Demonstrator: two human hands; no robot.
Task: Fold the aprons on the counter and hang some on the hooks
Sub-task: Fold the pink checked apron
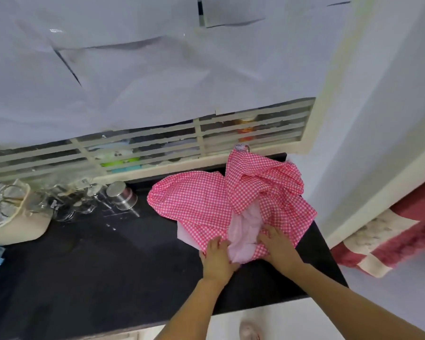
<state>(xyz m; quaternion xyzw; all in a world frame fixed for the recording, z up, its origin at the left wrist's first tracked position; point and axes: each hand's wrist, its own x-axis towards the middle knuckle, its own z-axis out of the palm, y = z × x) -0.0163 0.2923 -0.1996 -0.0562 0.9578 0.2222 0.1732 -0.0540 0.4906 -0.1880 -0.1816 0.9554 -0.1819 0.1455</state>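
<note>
From the head camera, a pink-and-white gingham apron [201, 204] lies crumpled on the right end of a glossy black worktop [108, 266], its far corner heaped in soft folds against the window louvres [142, 153]. A paler pink, thin underside [243, 231] shows at the near edge. The left hand [217, 256] and right hand [277, 246] rest flat on the cloth on either side of that pale patch, fingers straight and pressing down. A round steel tin [122, 195] stands left of the apron, with clear glass jars [66, 204] and a cream basket [22, 224] beyond it.
</note>
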